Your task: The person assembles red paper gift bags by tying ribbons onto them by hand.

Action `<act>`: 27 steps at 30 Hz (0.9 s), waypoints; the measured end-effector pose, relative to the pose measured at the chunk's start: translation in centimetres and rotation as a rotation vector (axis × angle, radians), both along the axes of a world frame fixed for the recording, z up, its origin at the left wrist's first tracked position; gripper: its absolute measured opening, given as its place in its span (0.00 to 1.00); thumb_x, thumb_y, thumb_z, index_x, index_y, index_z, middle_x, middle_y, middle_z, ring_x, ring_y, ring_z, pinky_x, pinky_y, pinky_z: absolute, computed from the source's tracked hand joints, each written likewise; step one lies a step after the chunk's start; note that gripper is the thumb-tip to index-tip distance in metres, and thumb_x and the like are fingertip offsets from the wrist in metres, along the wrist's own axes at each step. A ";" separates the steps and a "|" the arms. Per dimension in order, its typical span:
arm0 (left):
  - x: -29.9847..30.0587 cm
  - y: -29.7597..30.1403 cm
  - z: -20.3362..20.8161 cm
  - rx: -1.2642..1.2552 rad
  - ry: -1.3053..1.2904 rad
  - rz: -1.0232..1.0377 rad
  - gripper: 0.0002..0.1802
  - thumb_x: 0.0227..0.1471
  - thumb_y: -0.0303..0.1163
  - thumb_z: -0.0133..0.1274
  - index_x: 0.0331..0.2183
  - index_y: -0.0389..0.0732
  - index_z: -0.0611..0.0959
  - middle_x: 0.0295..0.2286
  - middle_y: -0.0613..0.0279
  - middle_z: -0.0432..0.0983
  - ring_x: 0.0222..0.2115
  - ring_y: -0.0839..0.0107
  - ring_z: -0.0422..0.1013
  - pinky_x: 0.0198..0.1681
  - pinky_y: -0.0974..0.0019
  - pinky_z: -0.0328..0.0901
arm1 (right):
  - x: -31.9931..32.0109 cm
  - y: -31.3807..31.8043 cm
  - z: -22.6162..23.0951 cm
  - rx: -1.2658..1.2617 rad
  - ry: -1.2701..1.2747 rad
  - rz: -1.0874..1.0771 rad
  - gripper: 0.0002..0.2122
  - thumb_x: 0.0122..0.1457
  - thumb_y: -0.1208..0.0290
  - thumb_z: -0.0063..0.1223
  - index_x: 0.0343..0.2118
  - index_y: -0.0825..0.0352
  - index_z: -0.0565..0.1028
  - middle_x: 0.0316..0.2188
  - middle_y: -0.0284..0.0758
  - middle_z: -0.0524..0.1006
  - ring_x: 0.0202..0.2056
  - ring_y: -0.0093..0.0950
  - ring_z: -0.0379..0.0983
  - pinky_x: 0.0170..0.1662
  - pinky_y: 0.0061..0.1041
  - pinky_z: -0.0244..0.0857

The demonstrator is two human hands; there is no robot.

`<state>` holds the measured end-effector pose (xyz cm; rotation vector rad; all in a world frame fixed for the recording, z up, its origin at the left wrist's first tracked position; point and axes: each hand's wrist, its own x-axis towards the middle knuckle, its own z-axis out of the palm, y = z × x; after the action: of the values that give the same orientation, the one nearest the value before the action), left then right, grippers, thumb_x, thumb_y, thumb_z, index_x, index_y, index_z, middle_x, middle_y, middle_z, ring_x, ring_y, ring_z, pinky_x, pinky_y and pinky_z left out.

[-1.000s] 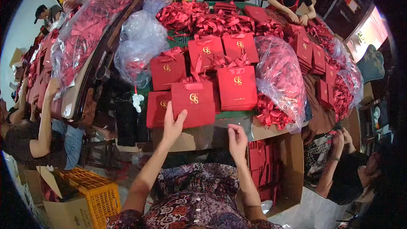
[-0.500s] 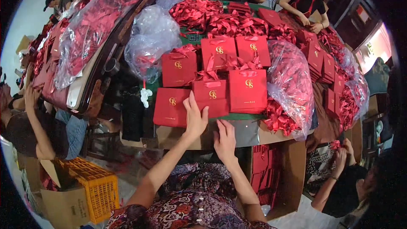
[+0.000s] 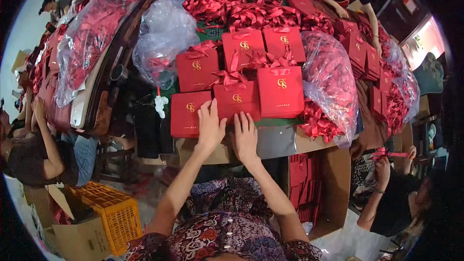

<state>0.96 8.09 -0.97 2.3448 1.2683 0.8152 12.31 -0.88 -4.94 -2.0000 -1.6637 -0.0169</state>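
My left hand (image 3: 210, 128) lies with fingers stretched over the right edge of a red paper gift bag (image 3: 185, 114), beside the middle red gift bag (image 3: 237, 100). My right hand (image 3: 246, 140) rests its extended fingertips on the lower edge of that middle bag. Both hands are open. Under a ribbon tied at its top, the middle bag lies flat. To its right is a stack of red gift bags (image 3: 281, 92) with gold lettering. More such bags (image 3: 198, 70) lie behind in rows, partly overlapped by red ribbons.
A clear plastic sack of ribbons (image 3: 331, 82) stands right of the bags, a pale plastic bag (image 3: 164, 38) left. Ribbon heaps (image 3: 266, 15) cover the back. Below the table edge, a cardboard box (image 3: 333, 188) holds red bags; a yellow crate (image 3: 118, 217) sits lower left. Several co-workers surround the tables.
My right hand has moved from the table's edge onto the middle bag's lower edge. My left hand has shifted slightly toward the left bag. A co-worker at lower right now stretches out a red ribbon.
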 end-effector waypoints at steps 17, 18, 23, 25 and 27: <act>-11.5 1.2 -4.4 -0.036 -0.112 0.401 0.46 0.43 0.44 0.69 0.56 0.34 0.66 0.49 0.40 0.63 0.50 0.44 0.60 0.55 0.47 0.56 | 0.3 0.4 0.1 0.122 0.113 0.034 0.32 0.49 0.76 0.61 0.59 0.63 0.64 0.55 0.47 0.64 0.55 0.49 0.60 0.55 0.46 0.59; -11.4 1.1 -4.3 0.011 -0.098 0.398 0.46 0.42 0.42 0.70 0.57 0.35 0.66 0.50 0.42 0.63 0.51 0.44 0.60 0.55 0.47 0.56 | 0.5 -0.2 0.0 0.170 0.139 0.036 0.30 0.49 0.77 0.60 0.57 0.63 0.66 0.53 0.47 0.65 0.54 0.48 0.62 0.53 0.45 0.60; -10.3 0.2 -2.0 0.093 -0.101 0.408 0.46 0.41 0.40 0.70 0.58 0.35 0.66 0.51 0.43 0.61 0.52 0.45 0.58 0.56 0.47 0.55 | 2.7 -4.3 0.9 0.365 0.251 -0.111 0.09 0.52 0.80 0.57 0.37 0.65 0.77 0.36 0.41 0.72 0.41 0.41 0.70 0.44 0.37 0.65; -10.3 -0.2 -2.0 0.133 -0.288 0.373 0.38 0.49 0.33 0.65 0.57 0.35 0.66 0.49 0.47 0.61 0.52 0.53 0.61 0.55 0.54 0.57 | 4.3 -6.4 0.7 0.352 0.262 -0.182 0.09 0.51 0.81 0.57 0.36 0.64 0.76 0.35 0.40 0.73 0.39 0.41 0.71 0.40 0.37 0.65; -9.4 -0.9 -1.2 0.077 -0.496 0.349 0.25 0.57 0.27 0.56 0.53 0.35 0.67 0.46 0.52 0.62 0.47 0.65 0.66 0.51 0.63 0.62 | 6.2 -8.3 0.3 0.369 0.273 -0.283 0.07 0.53 0.82 0.56 0.35 0.66 0.76 0.34 0.42 0.72 0.37 0.42 0.71 0.40 0.37 0.65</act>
<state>-8.47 7.22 -2.15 1.8177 1.4436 1.4674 18.52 -9.21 -4.69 -1.8406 -1.1085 -0.1360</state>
